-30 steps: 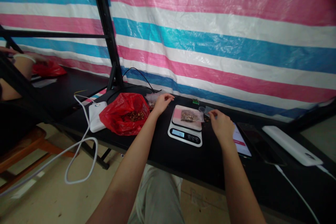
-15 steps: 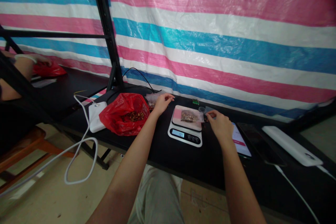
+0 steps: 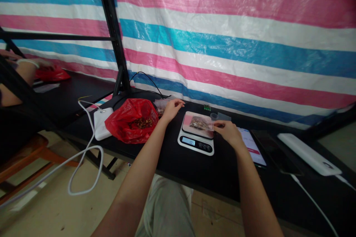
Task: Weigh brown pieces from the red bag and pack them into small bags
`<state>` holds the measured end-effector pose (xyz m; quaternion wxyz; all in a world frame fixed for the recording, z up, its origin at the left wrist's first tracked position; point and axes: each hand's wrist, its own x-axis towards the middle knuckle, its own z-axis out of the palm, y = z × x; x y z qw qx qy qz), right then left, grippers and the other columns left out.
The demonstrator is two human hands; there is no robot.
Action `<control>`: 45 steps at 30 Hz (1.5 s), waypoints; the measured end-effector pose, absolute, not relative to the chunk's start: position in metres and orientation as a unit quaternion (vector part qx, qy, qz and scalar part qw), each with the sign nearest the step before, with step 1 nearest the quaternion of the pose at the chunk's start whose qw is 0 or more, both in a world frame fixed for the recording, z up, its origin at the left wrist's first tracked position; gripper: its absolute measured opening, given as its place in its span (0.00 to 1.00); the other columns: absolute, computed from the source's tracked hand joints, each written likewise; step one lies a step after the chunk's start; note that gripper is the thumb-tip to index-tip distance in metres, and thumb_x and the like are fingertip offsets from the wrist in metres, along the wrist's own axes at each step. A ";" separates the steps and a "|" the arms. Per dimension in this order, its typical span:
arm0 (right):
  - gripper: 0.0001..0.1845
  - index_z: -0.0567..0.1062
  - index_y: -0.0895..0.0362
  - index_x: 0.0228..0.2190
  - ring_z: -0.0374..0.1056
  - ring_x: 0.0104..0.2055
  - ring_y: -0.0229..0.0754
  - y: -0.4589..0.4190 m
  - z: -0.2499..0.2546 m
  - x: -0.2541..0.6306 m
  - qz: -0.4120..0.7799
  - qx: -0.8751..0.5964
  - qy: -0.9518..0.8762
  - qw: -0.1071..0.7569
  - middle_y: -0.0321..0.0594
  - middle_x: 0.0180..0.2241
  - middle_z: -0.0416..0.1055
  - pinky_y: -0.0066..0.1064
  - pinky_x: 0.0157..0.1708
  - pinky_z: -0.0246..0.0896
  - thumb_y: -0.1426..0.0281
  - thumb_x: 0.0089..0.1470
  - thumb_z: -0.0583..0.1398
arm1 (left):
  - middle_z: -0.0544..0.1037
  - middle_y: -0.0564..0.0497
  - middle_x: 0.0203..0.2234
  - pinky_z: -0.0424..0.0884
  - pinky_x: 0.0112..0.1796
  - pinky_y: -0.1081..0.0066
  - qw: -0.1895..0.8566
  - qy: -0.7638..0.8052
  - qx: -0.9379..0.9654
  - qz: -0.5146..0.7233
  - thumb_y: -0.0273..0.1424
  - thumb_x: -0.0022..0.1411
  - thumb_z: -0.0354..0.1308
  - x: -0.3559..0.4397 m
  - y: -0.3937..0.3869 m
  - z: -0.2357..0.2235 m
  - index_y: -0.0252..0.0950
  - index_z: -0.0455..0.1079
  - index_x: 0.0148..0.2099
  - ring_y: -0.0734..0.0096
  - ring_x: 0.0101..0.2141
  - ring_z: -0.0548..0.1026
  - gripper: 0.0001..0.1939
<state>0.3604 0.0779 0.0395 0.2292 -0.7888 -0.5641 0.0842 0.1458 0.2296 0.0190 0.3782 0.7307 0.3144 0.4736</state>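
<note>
While both of my hands rest over the black table point(image 3: 194, 166), I log the items as follows.

Item 1: small clear bag point(image 3: 200, 123) of brown bits, lying flat on the platform of the white kitchen scale point(image 3: 196, 133). It sits just to the left of my right hand point(image 3: 228, 132), at fingertip level. The fingers are pinched together at the bag's right edge; contact looks made, though I cannot tell how firm the grip is.

Item 2: kitchen scale, lit display facing me, set between my two hands.

Item 3: left hand point(image 3: 172, 107), fingers loosely spread and relaxed, laid palm down on a crumpled clear plastic bag point(image 3: 161, 103) behind the scale's left corner. It grips nothing that I can make out.

Item 4: red plastic bag point(image 3: 130, 120), open at the top with brown pieces showing inside, just left of my left forearm.

Item 5: white power bank point(image 3: 102, 122) with a white cable point(image 3: 83, 163) looping off the table edge, left of the red bag.

Item 6: tablet point(image 3: 251, 142) with a lit screen, lying flat just right of my right wrist.

Item 7: long white device point(image 3: 308, 153), well to the right.

Item 8: another person's arm point(image 3: 19, 77), far left, at a separate table.
</note>
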 end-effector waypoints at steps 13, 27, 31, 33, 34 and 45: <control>0.11 0.77 0.50 0.32 0.68 0.29 0.39 0.080 0.038 0.350 0.042 -0.785 -0.588 0.189 0.34 0.28 0.74 0.25 0.23 0.49 0.64 0.43 0.59 | 0.77 0.48 0.27 0.68 0.35 0.71 0.383 0.314 0.729 0.472 0.24 0.56 0.52 0.146 0.228 0.020 0.31 0.71 0.36 0.72 0.30 0.74 0.07; 0.11 0.76 0.49 0.32 0.69 0.32 0.42 0.076 0.041 0.346 -0.015 -0.783 -0.599 0.169 0.34 0.28 0.73 0.26 0.23 0.48 0.63 0.43 0.59 | 0.77 0.49 0.27 0.68 0.35 0.72 0.376 0.303 0.736 0.475 0.24 0.56 0.51 0.146 0.231 0.016 0.31 0.71 0.36 0.72 0.30 0.73 0.08; 0.13 0.76 0.48 0.34 0.69 0.33 0.43 0.076 0.041 0.348 -0.016 -0.784 -0.602 0.149 0.35 0.29 0.74 0.26 0.24 0.49 0.60 0.45 0.59 | 0.76 0.48 0.27 0.68 0.34 0.72 0.375 0.304 0.738 0.472 0.25 0.56 0.51 0.146 0.232 0.015 0.31 0.71 0.36 0.72 0.29 0.73 0.08; 0.12 0.76 0.49 0.34 0.69 0.34 0.43 0.076 0.041 0.347 -0.020 -0.782 -0.605 0.149 0.35 0.30 0.74 0.26 0.24 0.50 0.61 0.46 0.59 | 0.76 0.48 0.27 0.68 0.34 0.72 0.380 0.301 0.735 0.473 0.25 0.56 0.51 0.147 0.232 0.015 0.30 0.71 0.36 0.72 0.29 0.73 0.08; 0.12 0.77 0.50 0.34 0.69 0.34 0.42 0.076 0.041 0.346 -0.023 -0.782 -0.604 0.151 0.35 0.30 0.74 0.26 0.24 0.50 0.62 0.46 0.59 | 0.76 0.48 0.27 0.68 0.34 0.72 0.382 0.299 0.734 0.475 0.25 0.56 0.52 0.147 0.232 0.015 0.30 0.71 0.36 0.72 0.29 0.73 0.08; 0.13 0.77 0.48 0.33 0.68 0.31 0.42 0.071 0.050 0.362 0.000 -0.821 -0.532 0.208 0.34 0.28 0.74 0.26 0.23 0.50 0.58 0.47 0.58 | 0.76 0.48 0.27 0.67 0.34 0.73 0.370 0.304 0.738 0.474 0.24 0.56 0.51 0.146 0.232 0.016 0.30 0.71 0.36 0.73 0.29 0.73 0.08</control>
